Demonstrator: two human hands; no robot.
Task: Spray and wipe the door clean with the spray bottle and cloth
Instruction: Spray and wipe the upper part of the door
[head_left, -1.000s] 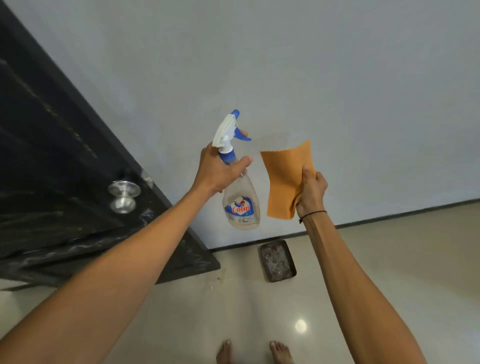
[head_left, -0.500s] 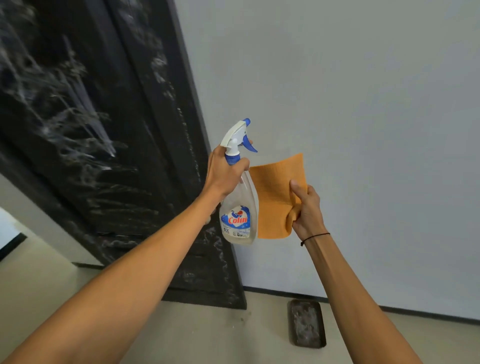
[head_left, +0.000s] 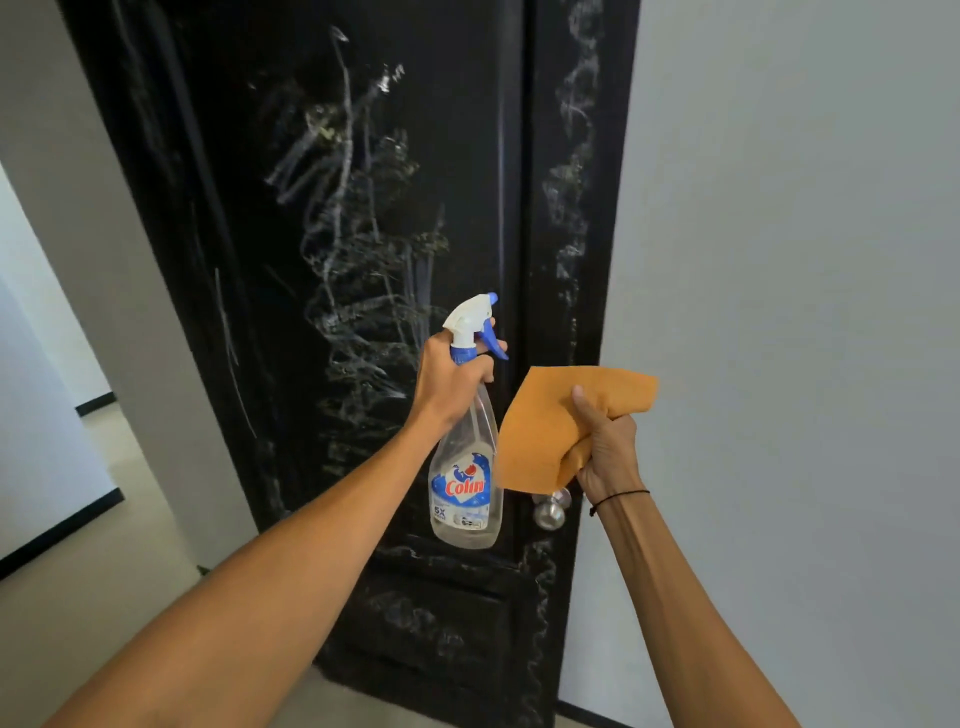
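Left hand: my left hand (head_left: 451, 387) is wrapped round the neck of the bottle (head_left: 466, 470), with a fingertip showing by the blue trigger (head_left: 493, 340).
Right hand: my right hand (head_left: 605, 449) bunches the lower corner of the cloth (head_left: 550, 426) between thumb and curled fingers; the rest of the cloth fans up and left, just beside the bottle.
Bottle axis: near upright, body hanging below my fist, nozzle (head_left: 475, 309) at the top and aimed forward and a little right, toward the door (head_left: 415, 156).
Which hand is nearer: both are raised side by side; the bottle hand sits square before the dark panel, while the cloth hand is over the door's right edge, above the knob (head_left: 550, 512).
Door: straight ahead beyond both hands, black, streaked with white scribbles (head_left: 353, 291) running from above the nozzle down past it.
Judgement: spraying looks like the step in hand; the marks lie up and left of the nozzle, so I would swing it that way.
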